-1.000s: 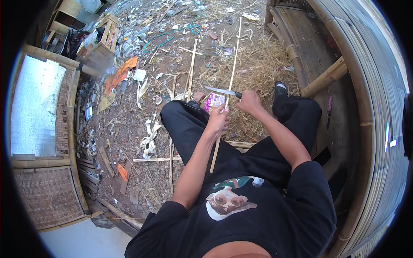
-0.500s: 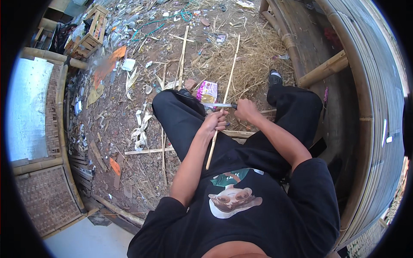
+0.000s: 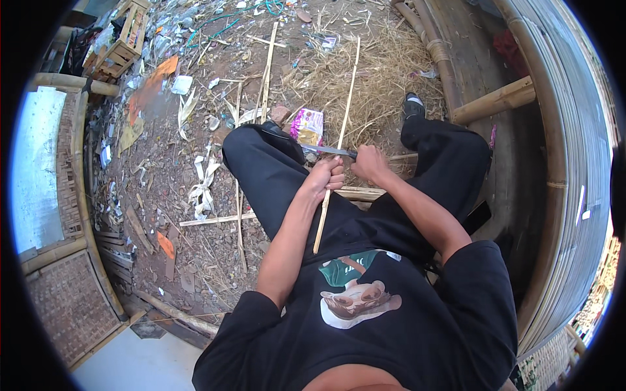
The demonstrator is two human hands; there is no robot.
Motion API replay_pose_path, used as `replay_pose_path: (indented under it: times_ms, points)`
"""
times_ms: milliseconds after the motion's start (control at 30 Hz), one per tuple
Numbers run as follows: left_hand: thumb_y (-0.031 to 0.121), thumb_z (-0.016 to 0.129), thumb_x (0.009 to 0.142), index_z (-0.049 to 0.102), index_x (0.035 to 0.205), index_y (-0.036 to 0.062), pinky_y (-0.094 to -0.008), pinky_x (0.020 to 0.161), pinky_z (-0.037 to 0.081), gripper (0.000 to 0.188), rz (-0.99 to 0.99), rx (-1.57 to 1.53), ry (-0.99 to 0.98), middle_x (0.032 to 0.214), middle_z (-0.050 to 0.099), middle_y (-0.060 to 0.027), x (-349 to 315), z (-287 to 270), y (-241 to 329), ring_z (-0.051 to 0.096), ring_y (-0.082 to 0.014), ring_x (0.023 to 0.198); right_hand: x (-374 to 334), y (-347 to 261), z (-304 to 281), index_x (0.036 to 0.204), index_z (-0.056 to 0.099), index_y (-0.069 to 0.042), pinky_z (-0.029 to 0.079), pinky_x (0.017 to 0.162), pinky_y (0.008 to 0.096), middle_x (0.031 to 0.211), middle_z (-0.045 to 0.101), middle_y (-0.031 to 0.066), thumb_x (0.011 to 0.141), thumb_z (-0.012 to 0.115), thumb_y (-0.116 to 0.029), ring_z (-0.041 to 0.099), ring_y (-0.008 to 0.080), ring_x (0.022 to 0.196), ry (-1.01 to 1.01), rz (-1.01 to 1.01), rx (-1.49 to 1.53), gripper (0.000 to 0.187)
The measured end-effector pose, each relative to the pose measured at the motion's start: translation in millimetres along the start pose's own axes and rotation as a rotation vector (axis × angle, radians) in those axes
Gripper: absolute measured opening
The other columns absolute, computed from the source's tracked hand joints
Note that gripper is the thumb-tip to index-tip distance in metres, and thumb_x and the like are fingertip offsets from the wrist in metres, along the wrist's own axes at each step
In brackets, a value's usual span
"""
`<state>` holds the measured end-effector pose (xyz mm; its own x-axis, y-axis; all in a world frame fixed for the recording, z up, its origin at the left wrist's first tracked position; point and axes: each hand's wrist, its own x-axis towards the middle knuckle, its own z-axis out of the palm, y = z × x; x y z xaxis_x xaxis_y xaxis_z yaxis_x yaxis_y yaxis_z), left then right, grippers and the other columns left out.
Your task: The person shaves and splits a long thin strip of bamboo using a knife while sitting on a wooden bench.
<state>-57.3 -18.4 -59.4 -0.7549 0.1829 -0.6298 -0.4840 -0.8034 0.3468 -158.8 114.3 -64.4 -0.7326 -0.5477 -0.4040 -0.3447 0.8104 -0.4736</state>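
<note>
A long, pale bamboo strip (image 3: 351, 91) slants from my lap out over the ground between my knees. My left hand (image 3: 325, 177) is closed around it, fingers wrapped over the strip. Gripped in my right hand (image 3: 370, 164) is a knife (image 3: 324, 150); its dark handle is mostly covered by the fingers. The blade points left and crosses the strip just beyond my left hand, seeming to touch it. Behind the blade, a pink and yellow packet (image 3: 306, 126) lies on the ground by my left knee.
Several more bamboo strips (image 3: 268, 72) lie on the littered ground to the left. Dry straw (image 3: 378, 78) is heaped ahead. A wooden crate (image 3: 127, 32) stands far left. At right is a bamboo-framed bench (image 3: 499, 101); a woven panel (image 3: 72, 303) borders the left.
The blade has tilted, its tip now higher than its handle end. My hands have shifted only slightly, and the whole view has moved a little.
</note>
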Motion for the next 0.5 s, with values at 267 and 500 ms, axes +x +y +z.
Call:
replay_pose_path:
  times_ms: [267,500]
  points:
    - [0.017,0.038,0.1,0.043,0.086,0.0074,-0.0205,0.032,0.017,0.017,-0.007,0.009,0.065,0.054,0.025,0.0063,-1,4,1,0.021,-0.0038,0.039,22,11,23,0.074,0.065,0.003,0.051,0.073,0.0479,0.078,0.063,0.0271,0.067,0.064,-0.014,0.064,0.0422,0.078,0.083,0.041,0.007,0.018]
    - [0.014,0.038,0.099,0.044,0.085,0.0081,-0.0208,0.032,0.018,0.016,0.001,0.061,0.095,0.055,0.027,0.0051,-10,15,13,0.023,-0.004,0.039,37,7,30,0.08,0.067,0.001,0.051,0.073,0.0471,0.082,0.065,0.0257,0.071,0.062,-0.016,0.064,0.0407,0.08,0.104,0.066,0.058,0.019]
